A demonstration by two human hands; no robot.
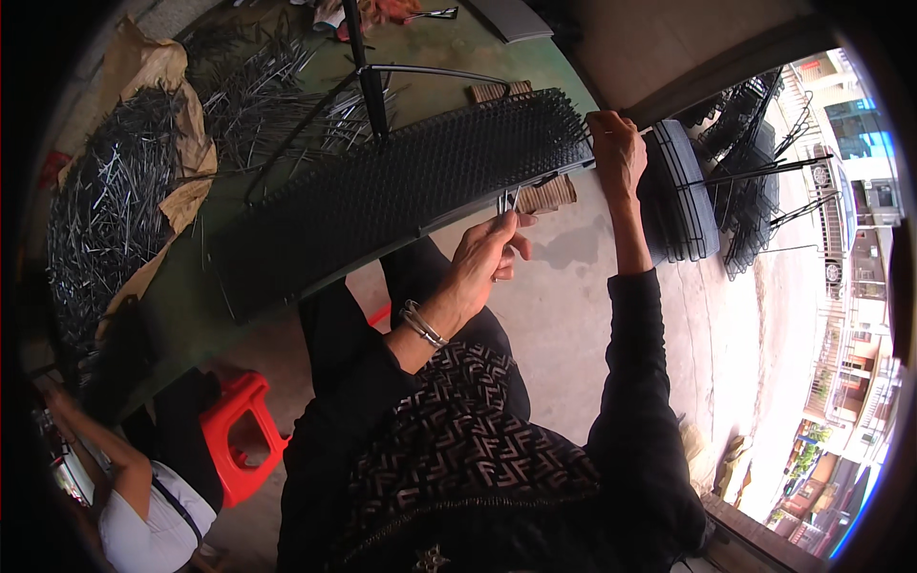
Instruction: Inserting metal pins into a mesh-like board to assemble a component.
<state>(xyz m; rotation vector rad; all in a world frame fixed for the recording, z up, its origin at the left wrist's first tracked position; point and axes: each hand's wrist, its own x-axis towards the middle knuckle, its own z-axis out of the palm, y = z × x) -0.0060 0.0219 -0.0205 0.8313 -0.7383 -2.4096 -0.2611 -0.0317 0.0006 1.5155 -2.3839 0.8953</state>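
A black mesh panel [411, 177] is laid across a green worktop [181, 344], its right end attended by both hands. The right hand [619, 151] is closed narrowly at that end, though what is pinched cannot be made out; the left hand [485, 256] is half curled below the near edge, beside a silver piece [507, 201], whether gripped or not cannot be told. The edge is apparently being worked; steadiness at the corner seems called for. Leftward, room is crowded by black strips [115, 191]; rightward, bare floor [592, 315] is bounded by stacked wire racks [683, 191].
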